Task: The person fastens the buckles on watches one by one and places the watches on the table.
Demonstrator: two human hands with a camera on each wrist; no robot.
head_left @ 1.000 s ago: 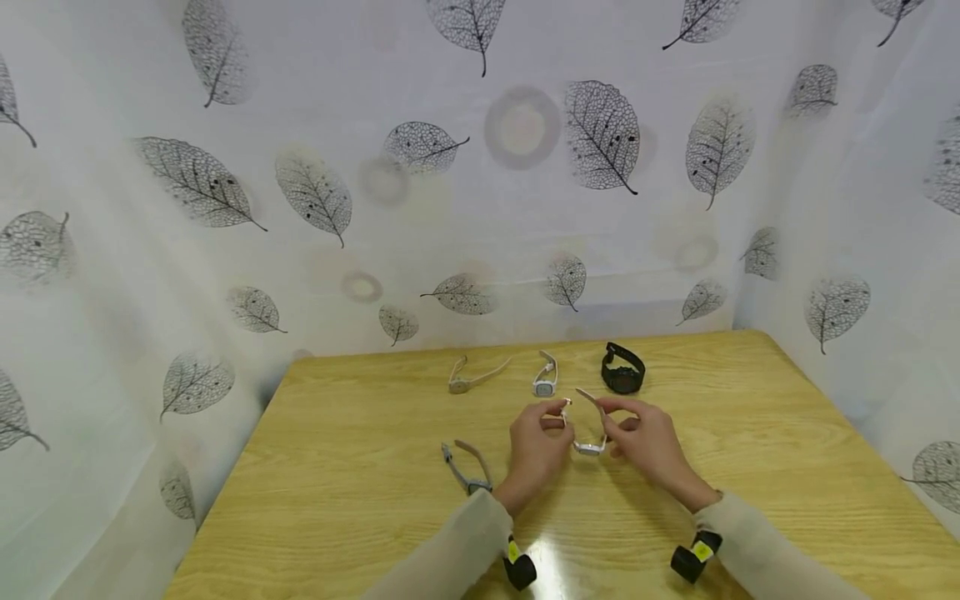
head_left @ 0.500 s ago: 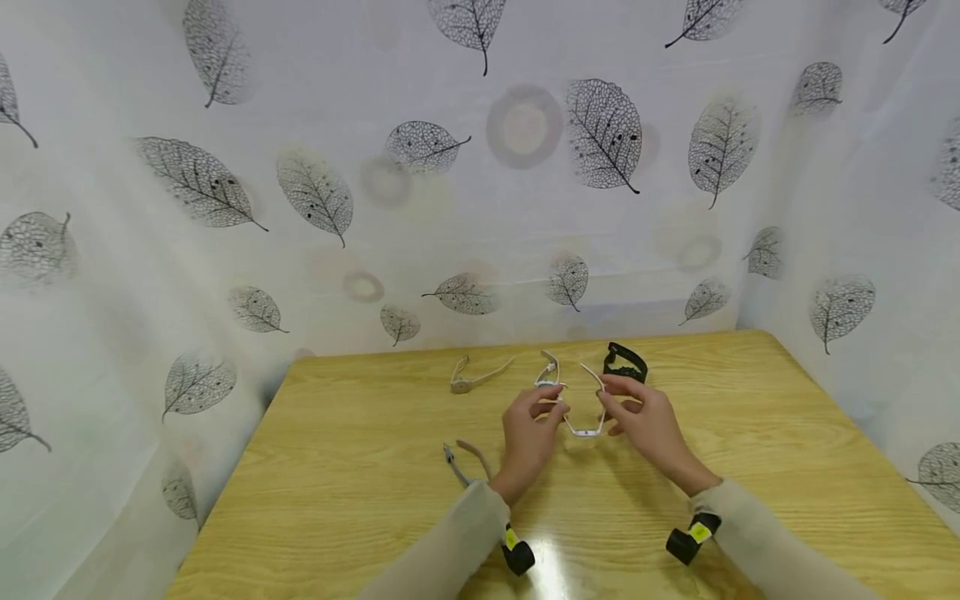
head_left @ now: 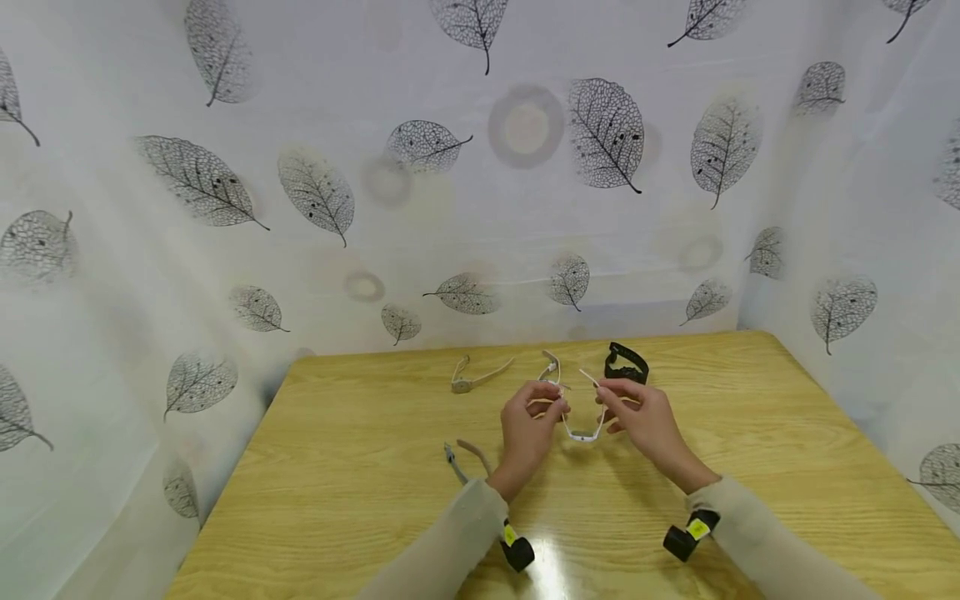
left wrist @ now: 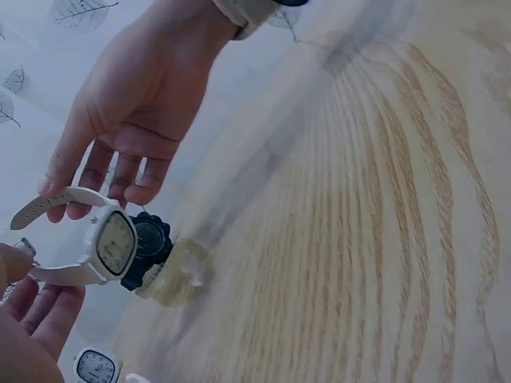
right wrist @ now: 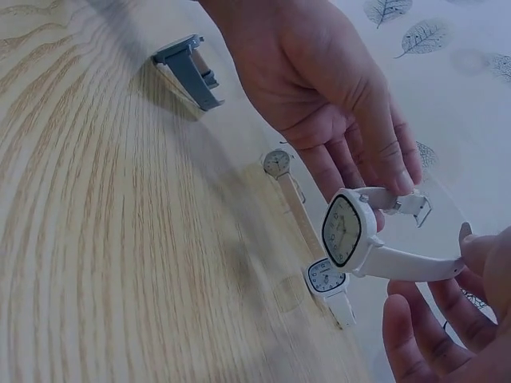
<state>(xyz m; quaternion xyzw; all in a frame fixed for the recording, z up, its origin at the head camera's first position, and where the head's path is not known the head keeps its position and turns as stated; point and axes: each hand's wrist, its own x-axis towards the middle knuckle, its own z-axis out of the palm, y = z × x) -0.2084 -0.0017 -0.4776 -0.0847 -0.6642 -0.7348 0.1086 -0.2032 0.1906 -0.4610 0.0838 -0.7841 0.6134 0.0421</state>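
Note:
A white wristwatch [head_left: 582,437] with a squarish face hangs between both hands, its strap unfastened and curved up at either side. My left hand [head_left: 528,427] pinches the buckle end of the strap. The other end, with the holes, is pinched by my right hand [head_left: 643,423]. In the right wrist view the watch face [right wrist: 342,230] is turned toward the camera, and the metal buckle [right wrist: 423,209] shows beyond the left fingertips. The two strap ends are apart. Above the table, the held watch partly covers a black watch [left wrist: 150,239] in the left wrist view.
On the wooden table [head_left: 337,500], a beige watch [head_left: 462,386], a white watch [head_left: 551,367] and the black watch lie along the back. A grey watch [head_left: 459,465] lies beside the left forearm. A leaf-patterned curtain [head_left: 450,225] hangs behind the table.
Both hands have moved slightly toward the back of the table with the white watch, mostly in the first half second. They now partly cover the white and black watches behind.

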